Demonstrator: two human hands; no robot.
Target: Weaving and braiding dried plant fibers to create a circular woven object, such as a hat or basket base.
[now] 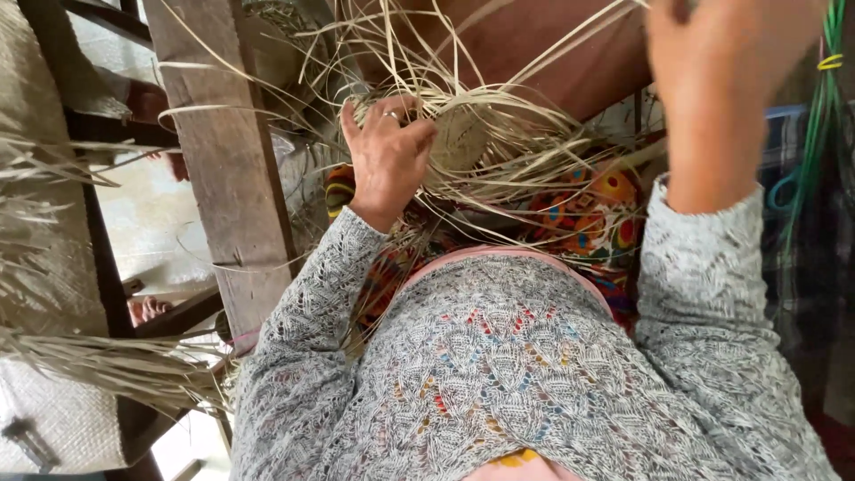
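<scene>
— Where's the weave?
— Straw weave (463, 142) in the lap, twelve o'clock; left hand (387, 156) clenches it. Right hand (721, 80) raised, probably pulling a strand (570, 40).
— Risk?
— Brittle strands could snap or tangle.

This looks like a home weaving spot, a craft corner rather than a factory: pale straw strips (499, 134) spread over a lap, more bundles (98, 356) lying at the left, woven mats (44, 240) beside a rough wooden post (227, 160), and green cords (824, 107) hanging at the right.
</scene>
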